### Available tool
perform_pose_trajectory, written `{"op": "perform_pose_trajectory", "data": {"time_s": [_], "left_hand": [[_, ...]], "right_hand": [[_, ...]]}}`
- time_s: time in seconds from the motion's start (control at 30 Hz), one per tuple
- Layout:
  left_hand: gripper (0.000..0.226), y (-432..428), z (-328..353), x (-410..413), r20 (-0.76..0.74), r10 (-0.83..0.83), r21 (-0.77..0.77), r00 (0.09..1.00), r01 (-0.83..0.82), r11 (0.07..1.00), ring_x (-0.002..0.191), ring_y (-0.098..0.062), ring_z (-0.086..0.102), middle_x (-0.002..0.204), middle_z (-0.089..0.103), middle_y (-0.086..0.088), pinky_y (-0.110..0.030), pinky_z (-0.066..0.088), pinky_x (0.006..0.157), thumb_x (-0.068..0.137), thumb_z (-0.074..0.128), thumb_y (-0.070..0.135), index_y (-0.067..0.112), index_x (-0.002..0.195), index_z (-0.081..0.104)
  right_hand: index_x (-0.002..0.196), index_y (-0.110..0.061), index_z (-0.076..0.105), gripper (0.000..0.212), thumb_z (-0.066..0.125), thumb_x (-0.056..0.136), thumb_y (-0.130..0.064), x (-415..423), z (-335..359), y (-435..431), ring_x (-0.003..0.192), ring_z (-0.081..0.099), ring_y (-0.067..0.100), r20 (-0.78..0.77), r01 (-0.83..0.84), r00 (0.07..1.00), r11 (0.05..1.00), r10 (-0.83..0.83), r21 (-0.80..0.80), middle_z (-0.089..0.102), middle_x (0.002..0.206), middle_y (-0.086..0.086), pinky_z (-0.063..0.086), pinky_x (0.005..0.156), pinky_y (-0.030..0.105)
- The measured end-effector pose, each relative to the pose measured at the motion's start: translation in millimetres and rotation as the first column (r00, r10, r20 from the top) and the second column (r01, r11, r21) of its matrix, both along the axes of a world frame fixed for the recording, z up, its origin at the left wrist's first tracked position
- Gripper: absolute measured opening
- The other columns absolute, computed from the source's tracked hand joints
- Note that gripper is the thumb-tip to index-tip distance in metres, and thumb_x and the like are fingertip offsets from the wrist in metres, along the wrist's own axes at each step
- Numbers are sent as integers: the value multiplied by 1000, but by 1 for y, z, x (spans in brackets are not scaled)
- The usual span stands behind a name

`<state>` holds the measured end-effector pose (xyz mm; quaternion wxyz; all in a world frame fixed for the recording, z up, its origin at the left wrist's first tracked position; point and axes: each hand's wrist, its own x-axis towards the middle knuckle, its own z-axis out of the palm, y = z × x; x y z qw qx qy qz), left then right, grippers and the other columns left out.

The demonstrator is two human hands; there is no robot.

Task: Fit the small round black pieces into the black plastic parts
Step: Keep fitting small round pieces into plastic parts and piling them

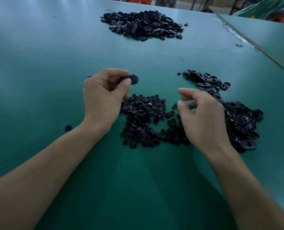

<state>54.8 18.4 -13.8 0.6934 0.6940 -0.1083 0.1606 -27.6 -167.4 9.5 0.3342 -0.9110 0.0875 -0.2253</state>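
On the green bench (38, 72) the left hand (103, 98) is raised a little above the surface and grips an oblong black plastic part (132, 79) between the thumb and the curled fingers, so that the rounded end of the part sticks out to the right of the fingertips. The right hand (202, 118) hovers over the right edge of a loose pile of small round black pieces (143, 120). Its fingers are loosely curled, and the thumb and forefinger are apart with nothing visible between them, so it looks released. The pile lies on the bench between the two hands and just below them. A second pile of black plastic parts (240, 120), many showing a hole or slot, lies just to the right of the right hand and trails away from the person toward a smaller scatter. A large heap of black oblong parts (143, 25) sits well apart at the far side of the bench. One stray small round black piece (68, 128) lies alone near the left forearm. A neighbouring green bench surface (270, 40) meets this one along a pale seam on the right.
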Motion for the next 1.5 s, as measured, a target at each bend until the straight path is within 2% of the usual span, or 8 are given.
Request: {"op": "perform_pose_trajectory", "data": {"time_s": [0.13,0.33,0.43,0.6,0.87,1.0,1.17,1.5], "left_hand": [[18,7,1,9,3,165,109,986,-164,980,67,-10,72,81,76,11,-25,58,64,92,67,9,26,96,68],[15,26,5,22,86,289,400,953,-299,866,64,18,60,76,60,30,2,41,69,88,70,18,28,99,74],[15,28,2,23,37,306,484,951,-285,828,63,11,61,71,59,27,-5,47,69,87,72,21,26,101,77],[17,28,2,23,17,345,592,938,-288,753,96,-25,64,98,62,7,-48,50,95,87,72,32,32,104,74],[14,29,-1,26,77,342,549,937,-326,770,87,-8,53,105,51,7,-39,48,93,89,70,31,34,102,68],[7,22,2,20,155,278,520,948,-318,793,68,-5,50,81,57,9,-31,47,69,89,67,31,35,87,62],[7,4,8,-3,187,117,488,975,-195,850,48,-8,48,52,51,14,-32,55,61,87,67,32,34,81,63],[13,-12,-1,-18,125,-32,463,992,-29,886,44,-8,40,46,45,15,-30,48,58,83,70,28,31,72,63]], "right_hand": [[142,-23,52,43,50,99,-18,17,5,-25,128,41,29,-224,61,965,947,-137,-316,47,141,5,31,108,39],[148,-28,40,46,42,103,-27,41,6,-43,138,24,34,-466,55,843,906,-267,-420,32,152,9,23,111,48],[140,-27,50,38,44,102,-26,44,4,-46,131,35,38,-424,70,860,888,-284,-454,45,142,13,32,105,48],[117,-23,62,21,55,99,-32,47,2,-49,114,49,37,-351,77,905,905,-239,-417,58,118,15,40,96,42],[112,-21,65,25,69,89,-27,45,3,-49,107,56,28,-252,119,950,958,-186,-259,64,111,7,45,92,36],[126,-17,63,42,69,87,-32,41,3,-46,116,55,28,-199,124,962,951,-185,-285,62,121,10,44,100,39],[123,-20,65,37,63,92,-39,36,7,-40,112,57,26,-73,149,980,932,-183,-329,66,117,5,45,92,37],[128,-29,60,43,59,88,-44,34,7,-44,110,58,29,-238,154,940,928,-243,-339,69,107,1,48,84,40]]}}
